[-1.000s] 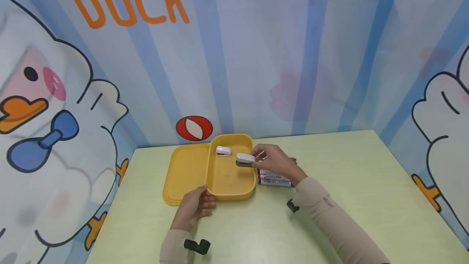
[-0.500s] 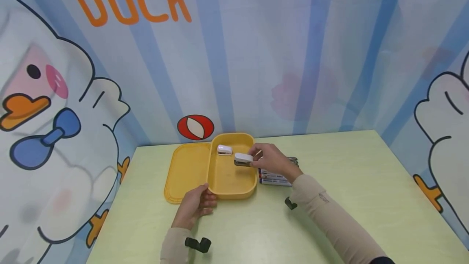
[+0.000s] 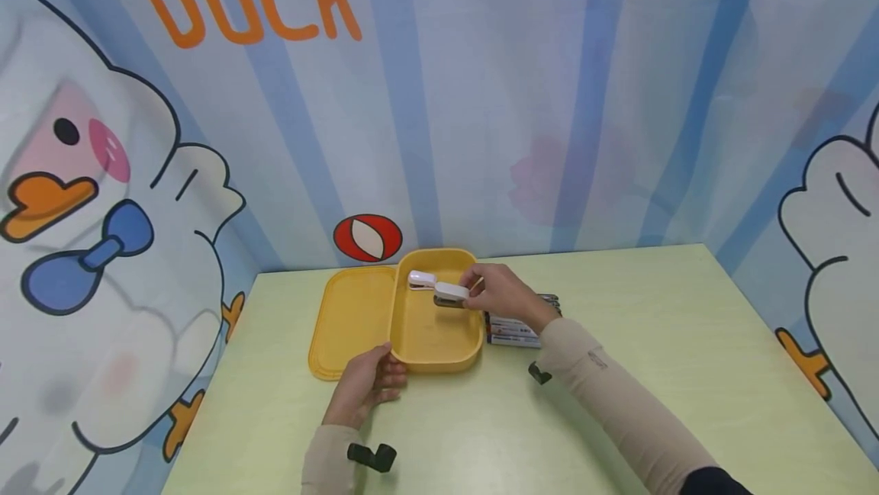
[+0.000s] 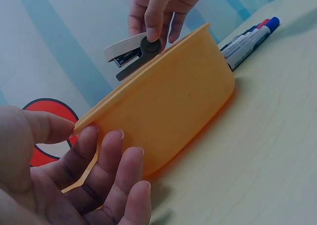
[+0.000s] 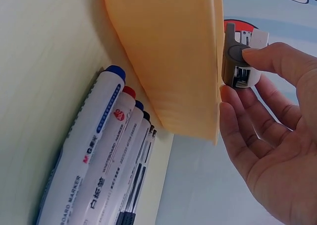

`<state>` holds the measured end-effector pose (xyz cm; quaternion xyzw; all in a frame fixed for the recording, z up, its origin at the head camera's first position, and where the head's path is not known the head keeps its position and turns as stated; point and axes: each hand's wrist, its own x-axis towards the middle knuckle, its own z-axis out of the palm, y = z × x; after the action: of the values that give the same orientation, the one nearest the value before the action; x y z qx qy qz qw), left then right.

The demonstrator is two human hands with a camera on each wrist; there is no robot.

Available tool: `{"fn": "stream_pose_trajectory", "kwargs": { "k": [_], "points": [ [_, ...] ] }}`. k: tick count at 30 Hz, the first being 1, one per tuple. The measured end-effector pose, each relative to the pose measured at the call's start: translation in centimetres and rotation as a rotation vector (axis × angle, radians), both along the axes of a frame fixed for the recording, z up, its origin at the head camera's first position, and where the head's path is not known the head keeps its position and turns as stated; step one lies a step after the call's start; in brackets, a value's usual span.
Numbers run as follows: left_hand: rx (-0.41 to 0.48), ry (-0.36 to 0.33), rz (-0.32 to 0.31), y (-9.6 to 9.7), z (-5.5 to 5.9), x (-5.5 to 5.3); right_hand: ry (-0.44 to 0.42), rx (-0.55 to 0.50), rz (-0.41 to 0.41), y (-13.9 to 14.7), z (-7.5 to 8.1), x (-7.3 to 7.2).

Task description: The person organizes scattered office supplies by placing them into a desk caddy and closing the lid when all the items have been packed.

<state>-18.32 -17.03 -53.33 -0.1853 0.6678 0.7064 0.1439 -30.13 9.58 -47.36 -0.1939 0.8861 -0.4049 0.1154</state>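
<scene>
A yellow plastic box (image 3: 436,339) stands on the table, its rim pinched at the near left corner between the thumb and index finger of my left hand (image 3: 365,384). Over the box, my right hand (image 3: 507,297) holds a small white and grey stapler (image 3: 450,292) by its rear end, between thumb and fingers. The wrist views show this stapler (image 4: 132,54) at rim height, tilted. Inside the box, towards its far left, lies a second white stapler (image 3: 422,280). The other fingers (image 4: 130,165) of my left hand are loosely bent beside the box wall.
A flat yellow lid (image 3: 352,319) lies left of the box. To the right, partly under my right forearm, several whiteboard markers (image 5: 94,136) and dark-tipped pens (image 5: 138,180) lie in a row. A curtain with duck drawings (image 3: 467,98) stands behind the table (image 3: 687,342).
My right hand has carried the stapler slightly left and farther into the box, nearer to the stapler lying there. My left hand keeps its pinch on the rim; the head view has shifted slightly.
</scene>
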Motion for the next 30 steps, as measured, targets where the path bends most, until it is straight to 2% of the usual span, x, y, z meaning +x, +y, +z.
{"fn": "stream_pose_trajectory", "kwargs": {
  "k": [9,16,30],
  "points": [
    [0.010,0.009,-0.006,0.0,0.0,0.1,0.014,0.011,0.004,-0.9,0.2,-0.4],
    [0.009,0.008,-0.005,0.0,0.0,0.0,0.073,0.075,0.030,-1.2,0.6,-1.2],
    [0.011,-0.001,-0.004,-0.1,-0.1,-0.1,0.088,0.184,0.065,-1.8,1.2,-2.6]
  ]
}}
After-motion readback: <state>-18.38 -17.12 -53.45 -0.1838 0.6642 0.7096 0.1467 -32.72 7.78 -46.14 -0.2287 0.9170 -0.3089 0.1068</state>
